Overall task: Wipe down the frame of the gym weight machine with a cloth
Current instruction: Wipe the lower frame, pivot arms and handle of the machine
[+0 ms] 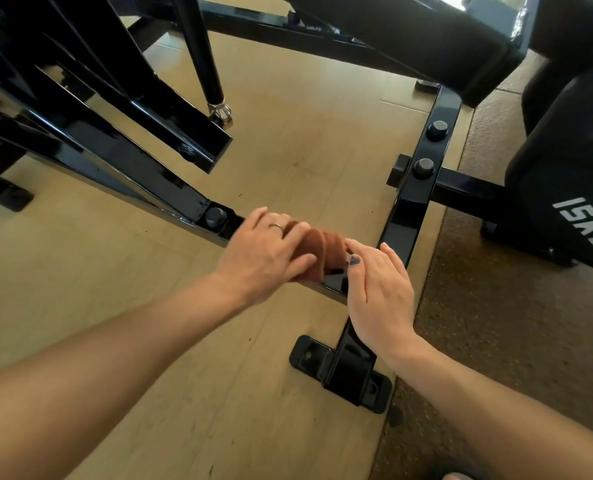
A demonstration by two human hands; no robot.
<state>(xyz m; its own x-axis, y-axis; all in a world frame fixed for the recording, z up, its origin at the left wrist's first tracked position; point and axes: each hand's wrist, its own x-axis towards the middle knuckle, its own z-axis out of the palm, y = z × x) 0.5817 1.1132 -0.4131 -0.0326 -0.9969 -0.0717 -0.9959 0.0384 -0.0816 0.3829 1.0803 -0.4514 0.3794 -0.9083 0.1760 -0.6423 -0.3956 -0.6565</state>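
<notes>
A pale wooden floor panel (288, 140) meets speckled rubber matting (495, 334) in a gym, seen from the head camera looking down at a glossy black steel frame (170, 188), whose low floor bar serves as landmark. On that bar, just past a round bolt cap (215, 217), the left hand (267, 252) curls its fingers around a folded rust-brown cloth (319, 249) (soft, light, best pinched by its folds and pressed flat), while the right hand (379, 292) rests beside it with fingers extended, holding nothing. Likely snags: that cap, the crossbar (414, 202) joining just right of the cloth, and farther right a weight plate (565, 188) marked 15KG.
</notes>
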